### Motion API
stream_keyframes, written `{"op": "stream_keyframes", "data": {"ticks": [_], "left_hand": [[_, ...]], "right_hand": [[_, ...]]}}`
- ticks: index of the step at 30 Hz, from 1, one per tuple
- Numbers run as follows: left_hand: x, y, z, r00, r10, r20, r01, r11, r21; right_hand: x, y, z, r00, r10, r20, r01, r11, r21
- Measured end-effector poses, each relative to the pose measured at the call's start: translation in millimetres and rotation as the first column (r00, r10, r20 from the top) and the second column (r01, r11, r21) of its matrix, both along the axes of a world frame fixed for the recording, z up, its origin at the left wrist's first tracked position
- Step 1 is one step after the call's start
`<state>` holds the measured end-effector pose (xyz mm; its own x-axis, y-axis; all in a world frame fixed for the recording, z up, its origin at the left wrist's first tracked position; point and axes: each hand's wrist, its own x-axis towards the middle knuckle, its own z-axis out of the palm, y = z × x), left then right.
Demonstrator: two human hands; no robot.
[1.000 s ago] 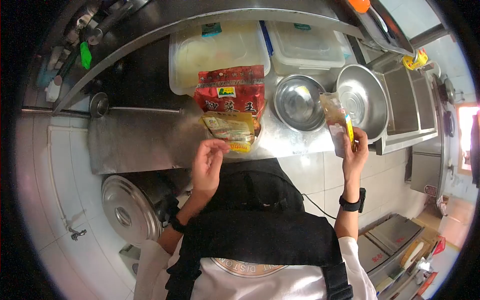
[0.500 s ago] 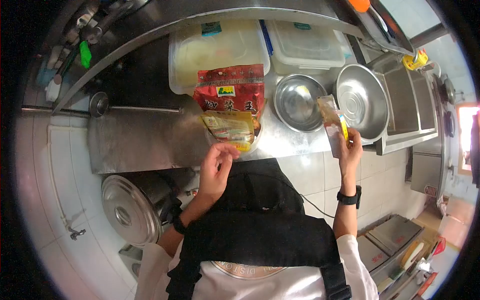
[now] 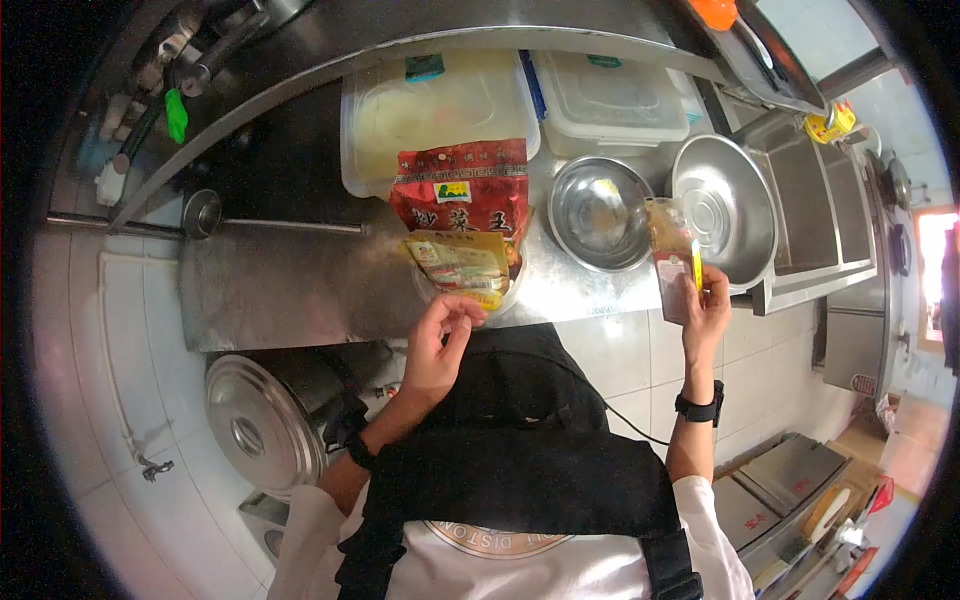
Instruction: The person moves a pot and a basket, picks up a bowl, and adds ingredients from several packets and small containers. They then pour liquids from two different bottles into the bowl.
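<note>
My right hand (image 3: 707, 308) pinches the lower end of a slim brown and clear packet (image 3: 672, 252) with a yellow edge, held upright in front of the steel bowls. My left hand (image 3: 445, 335) is loosely curled with nothing visible in it, its fingertips by the bottom corner of a yellow packet (image 3: 462, 265). That yellow packet leans on a large red bag (image 3: 465, 188) with Chinese characters. Behind and beneath them, the rim of a pale container partly shows.
A round steel bowl (image 3: 600, 213) and a larger steel basin (image 3: 725, 210) sit on the steel counter (image 3: 270, 290). Lidded plastic boxes (image 3: 615, 100) stand behind. A ladle (image 3: 203, 213) lies left, a sink (image 3: 800, 200) is right, and a lidded pot (image 3: 260, 425) stands below left.
The view has shifted slightly, so the counter items appear a little lower. My right hand has turned the brown packet more upright. My left hand remains beside the yellow packet.
</note>
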<state>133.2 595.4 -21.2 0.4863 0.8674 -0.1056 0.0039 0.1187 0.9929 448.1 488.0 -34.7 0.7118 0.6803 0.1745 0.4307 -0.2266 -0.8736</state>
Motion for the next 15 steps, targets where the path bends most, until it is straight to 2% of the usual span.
{"op": "stream_keyframes", "data": {"ticks": [3,5,6,8,9,11,12,13,14,15], "left_hand": [[0,-1,-2,1.000,-0.019,0.000,0.019,1.000,0.008],[2,0,0,1.000,0.003,0.010,-0.003,1.000,0.008],[3,4,3,1.000,0.003,0.017,-0.003,1.000,0.018],[6,11,12,0.997,-0.029,-0.074,0.037,0.994,0.106],[9,15,20,0.997,-0.038,-0.060,0.045,0.992,0.119],[25,31,43,0.973,-0.099,-0.211,0.170,0.919,0.355],[38,37,48,0.962,-0.103,-0.254,0.213,0.864,0.456],[49,38,50,0.955,-0.113,-0.276,0.254,0.794,0.553],[61,36,58,0.950,-0.129,-0.284,0.274,0.782,0.560],[72,33,62,0.951,-0.127,-0.283,0.275,0.768,0.578]], "right_hand": [[0,0,-3,0.999,-0.012,-0.031,0.013,0.999,0.032],[5,0,-19,0.991,0.014,-0.132,-0.017,1.000,-0.020],[3,2,-19,0.992,0.016,-0.125,-0.017,1.000,-0.010],[-9,2,-14,0.910,0.094,-0.404,0.008,0.970,0.244],[-9,-2,-20,0.909,0.130,-0.395,-0.028,0.967,0.254],[-16,-7,-30,0.815,0.147,-0.561,-0.044,0.980,0.193],[-16,-9,-47,0.742,0.234,-0.628,-0.058,0.956,0.287],[-19,-9,-49,0.616,0.357,-0.702,-0.094,0.918,0.385],[-29,-5,-64,0.822,0.214,-0.529,-0.150,0.975,0.162],[-40,-2,-73,0.858,0.211,-0.469,-0.174,0.977,0.120]]}}
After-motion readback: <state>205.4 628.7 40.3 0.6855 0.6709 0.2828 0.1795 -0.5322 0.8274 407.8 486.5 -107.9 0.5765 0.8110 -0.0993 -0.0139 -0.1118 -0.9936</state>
